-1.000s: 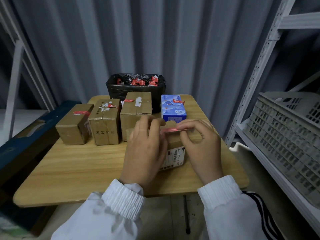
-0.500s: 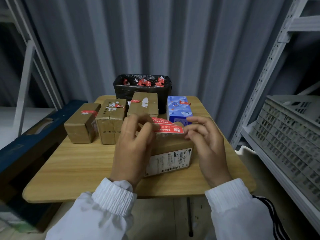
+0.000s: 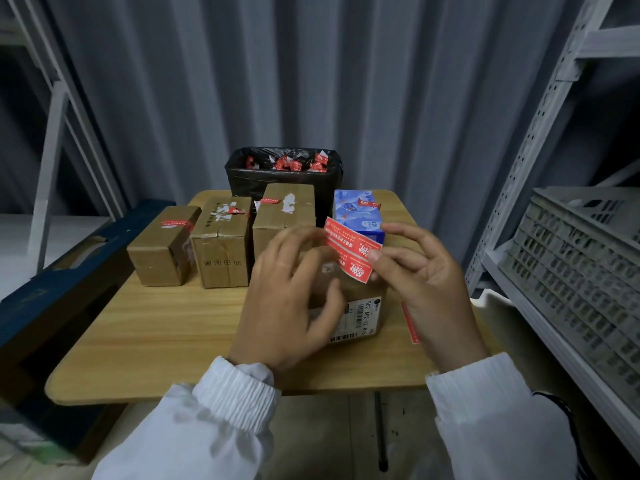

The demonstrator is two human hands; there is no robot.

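Peeled higher above the parcel [image 3: 360, 306], the red sticker [image 3: 349, 249] is pinched by the right hand [image 3: 426, 282] fingers; the left hand [image 3: 287, 289] is blurred, its grip unclear. The loose sticker could fold onto itself.

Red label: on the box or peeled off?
Peeled up: right hand pinches the red label, lifted above the box. Fully detached: cannot tell.

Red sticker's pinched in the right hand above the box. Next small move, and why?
Probably carry the red sticker in the right hand back to the black bin: it looks peeled off the box, and the bin already holds similar red scraps.
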